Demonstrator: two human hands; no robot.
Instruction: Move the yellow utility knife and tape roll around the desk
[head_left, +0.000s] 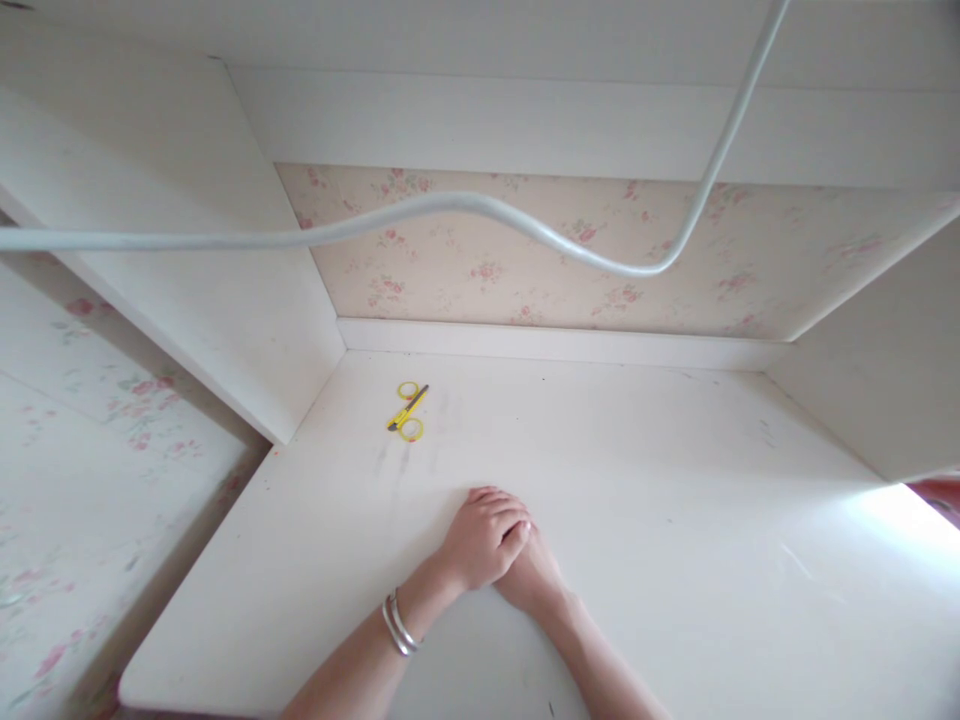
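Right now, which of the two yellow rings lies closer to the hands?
The near ring, on the hands' side of the cutter. The far ring lies across it, farther from the left hand and right hand.

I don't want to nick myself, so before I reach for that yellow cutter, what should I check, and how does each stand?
Hands apart: not ok, left hand lies over right hand.
Cutter lying on the table: ok.
Blade retracted: cannot tell, too small.
Far yellow ring and near yellow ring clear of cutter: not ok, right beside it.
View unobstructed: not ok, white cable crosses it.
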